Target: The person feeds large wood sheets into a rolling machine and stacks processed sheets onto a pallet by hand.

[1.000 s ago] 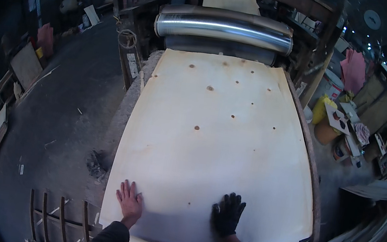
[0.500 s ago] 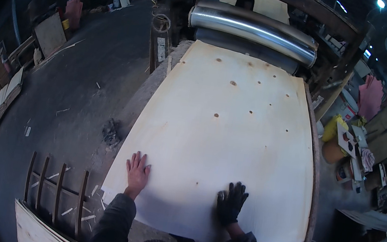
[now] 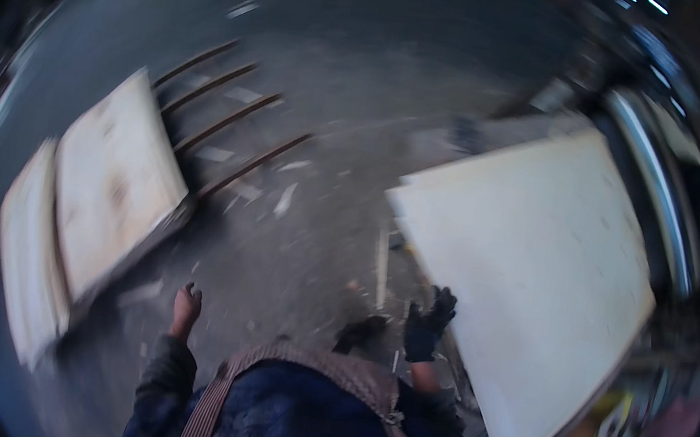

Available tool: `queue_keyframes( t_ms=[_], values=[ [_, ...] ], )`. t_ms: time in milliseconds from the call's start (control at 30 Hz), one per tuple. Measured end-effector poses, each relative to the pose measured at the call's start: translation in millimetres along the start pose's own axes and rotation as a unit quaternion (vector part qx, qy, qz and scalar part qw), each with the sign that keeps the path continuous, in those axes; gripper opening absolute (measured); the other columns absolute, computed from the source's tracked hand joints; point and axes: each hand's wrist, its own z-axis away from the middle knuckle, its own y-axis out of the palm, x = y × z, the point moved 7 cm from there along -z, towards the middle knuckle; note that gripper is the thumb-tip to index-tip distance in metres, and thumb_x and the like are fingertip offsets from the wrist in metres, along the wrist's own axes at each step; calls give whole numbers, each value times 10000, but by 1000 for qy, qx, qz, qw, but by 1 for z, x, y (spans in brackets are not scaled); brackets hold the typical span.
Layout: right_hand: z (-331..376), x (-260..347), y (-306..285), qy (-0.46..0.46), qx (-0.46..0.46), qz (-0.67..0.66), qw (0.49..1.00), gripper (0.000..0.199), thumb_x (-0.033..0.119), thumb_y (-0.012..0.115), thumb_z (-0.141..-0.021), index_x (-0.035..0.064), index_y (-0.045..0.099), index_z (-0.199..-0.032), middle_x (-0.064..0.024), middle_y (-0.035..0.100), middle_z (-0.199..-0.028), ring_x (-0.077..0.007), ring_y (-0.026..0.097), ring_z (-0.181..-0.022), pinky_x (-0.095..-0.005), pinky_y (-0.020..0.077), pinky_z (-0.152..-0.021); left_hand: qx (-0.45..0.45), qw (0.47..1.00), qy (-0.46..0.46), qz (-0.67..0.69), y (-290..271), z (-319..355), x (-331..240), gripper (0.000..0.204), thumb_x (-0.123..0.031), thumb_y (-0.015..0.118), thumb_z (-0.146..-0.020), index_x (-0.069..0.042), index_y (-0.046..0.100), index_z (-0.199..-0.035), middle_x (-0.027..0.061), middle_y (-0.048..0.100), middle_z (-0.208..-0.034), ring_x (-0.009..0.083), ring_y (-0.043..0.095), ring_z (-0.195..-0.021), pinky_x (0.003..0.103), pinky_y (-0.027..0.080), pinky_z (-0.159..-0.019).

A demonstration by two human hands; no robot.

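A large pale wood veneer sheet [image 3: 530,271] lies on the machine bed to the right, its near edge angled toward me. My right hand [image 3: 429,326], in a black glove, is beside that edge with its fingers apart and nothing gripped; whether it touches the sheet I cannot tell. My bare left hand [image 3: 186,312] hangs over the floor, away from the sheet. Its fingers are loosely bent and apart, and it holds nothing. To its left stands a stack of veneer sheets [image 3: 118,181] with brownish knots, next to a narrower stack [image 3: 30,254].
A shiny metal roller [image 3: 658,190] runs along the sheet's far side. Several dark bars [image 3: 229,123] stick out beyond the knotted stack. Wood scraps [image 3: 284,200] litter the grey floor [image 3: 332,153]. Blurred clutter with yellow and pink things lies at the lower right.
My view has swung left, blurring the picture. Both hands have left the sheet's face: the left now hangs over the floor, the right is at the sheet's near edge. The veneer stacks have come into fuller view.
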Motion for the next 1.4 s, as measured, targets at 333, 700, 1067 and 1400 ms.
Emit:
queue_keyframes(
  t_ms=[333,700,1067,1400],
  values=[
    [19,200,179,-126,314,-304,891,469,134,605,-773,36,427,-1195,-108,487,-1167,-173,476,-1031,-276,391,-839,-89,833,-510,194,12,310,351,248,-129,542,-691,20,627,-869,165,613,-676,259,610,-647,360,470,-550],
    [-19,393,414,-103,626,-341,693,449,114,525,-820,5,352,-1219,-116,515,-1082,-177,507,-967,-270,388,-887,-64,619,-542,565,58,151,221,333,-126,506,-781,-56,496,-1106,3,489,-662,124,468,-541,267,391,-434],
    [-135,425,543,-158,650,-211,713,283,72,543,-795,-15,518,-1062,-116,543,-1074,-196,513,-985,-299,403,-873,-113,366,-481,789,101,-185,209,598,-303,492,-850,-35,196,-1294,213,262,-1310,364,328,-1175,462,359,-915],
    [-89,413,582,170,657,-172,714,326,188,384,-878,63,454,-1171,-131,557,-1069,-230,553,-955,-303,436,-819,-151,265,-460,834,176,-397,357,624,-378,481,-844,-93,194,-1320,147,197,-1370,338,262,-1223,472,309,-941]
  ],
)
